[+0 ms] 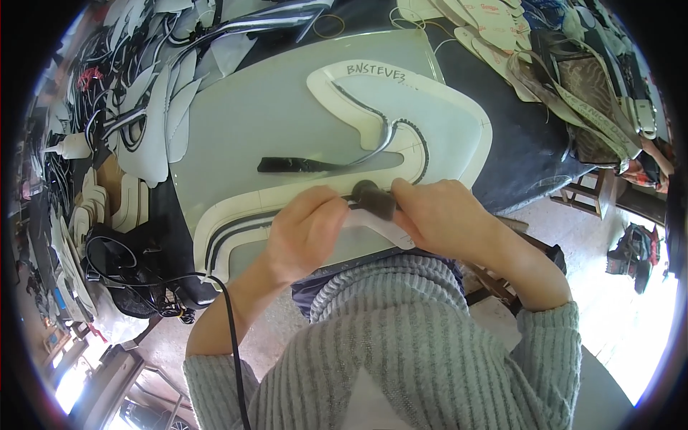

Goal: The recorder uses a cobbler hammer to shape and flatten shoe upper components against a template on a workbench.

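Note:
A cream curved pattern piece [459,161] with handwriting at its top lies on a grey board [222,122]. Narrow black strips [244,223] follow its lower curve. My left hand [304,231] is closed, fingertips pinched on the black strip at the lower edge. My right hand [446,215] is closed around a dark, blunt tool that looks like a hammer; its dark head [375,201] rests on the strip between my hands, and its handle is hidden by my fingers. A loose black band [295,165] with a thin silvery tail lies across the piece.
Piles of pale cut pieces and black-and-white strips [143,107] cover the left side, near a white squeeze bottle [70,147]. Several pale pieces [476,32] and straps [595,115] lie at the far right. A black cable [231,322] runs past my left forearm. A wooden stool [584,195] stands at right.

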